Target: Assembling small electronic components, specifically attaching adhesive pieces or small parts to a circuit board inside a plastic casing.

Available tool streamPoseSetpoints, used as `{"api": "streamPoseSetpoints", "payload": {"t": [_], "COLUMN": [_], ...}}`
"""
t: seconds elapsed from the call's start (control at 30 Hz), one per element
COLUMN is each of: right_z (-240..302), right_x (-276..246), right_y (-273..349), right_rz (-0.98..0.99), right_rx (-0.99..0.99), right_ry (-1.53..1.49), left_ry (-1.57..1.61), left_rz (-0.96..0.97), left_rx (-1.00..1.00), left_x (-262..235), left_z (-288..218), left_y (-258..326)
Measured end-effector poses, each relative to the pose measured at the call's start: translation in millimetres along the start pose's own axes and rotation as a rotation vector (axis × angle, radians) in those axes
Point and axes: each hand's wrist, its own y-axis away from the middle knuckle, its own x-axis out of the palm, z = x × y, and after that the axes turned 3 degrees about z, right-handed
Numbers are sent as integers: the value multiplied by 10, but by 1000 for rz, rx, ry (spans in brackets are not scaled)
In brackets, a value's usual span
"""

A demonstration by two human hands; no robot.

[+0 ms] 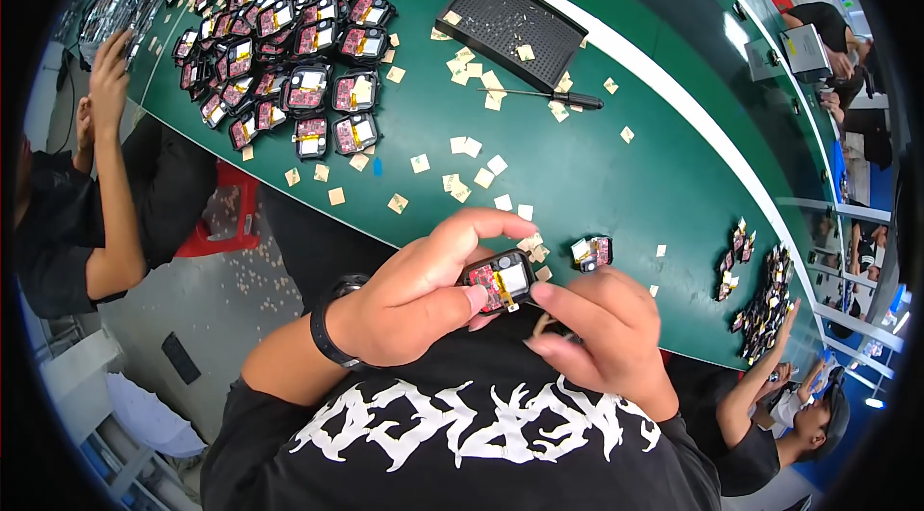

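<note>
In my left hand [414, 304] is a small black device housing [500, 282], its open side up. A red circuit board, a silver battery-like block and a yellow flex strip show inside it. The thumb presses on the board and the forefinger arches over the far edge. My right hand [611, 323] is at the housing's right corner, forefinger against its edge and fingers curled. Something small and beige shows between its forefinger and thumb, too small to name. Just beyond the right hand, a similar open housing [592, 252] lies on the green table [433, 242].
A large pile of open housings [289, 39] covers the table's left part. A black perforated tray [515, 25] and a screwdriver [544, 97] lie farther back. Beige paper squares [459, 186] are scattered about. Another heap [765, 304] stands at right. A co-worker [87, 213] sits left, another [770, 434] right.
</note>
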Motion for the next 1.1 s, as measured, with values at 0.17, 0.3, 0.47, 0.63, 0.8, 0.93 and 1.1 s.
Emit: {"api": "streamPoseSetpoints", "payload": {"t": [0.17,0.3,0.47,0.63,0.8,0.93,1.1], "right_z": [106,143,174,247,228,206,217], "right_x": [-206,-245,-226,-247,-313,-328,-322], "right_y": [62,74,31,-14,-10,-16,-19], "right_rz": [21,61,44,8,12,28,69], "right_rx": [-8,-14,-52,-198,-194,-192,-212], "right_ry": [146,253,205,281,334,391,433], "left_ry": [-36,-77,-99,-110,-123,-37,12], "left_rz": [5,-7,-13,-45,-64,-49,-19], "left_rx": [-40,-9,9,12,-118,-176,-101], "left_x": [36,77,116,185,207,219,196], "left_z": [-84,-118,-137,-130,-185,-230,-105], "left_y": [28,38,40,54,89,82,99]}}
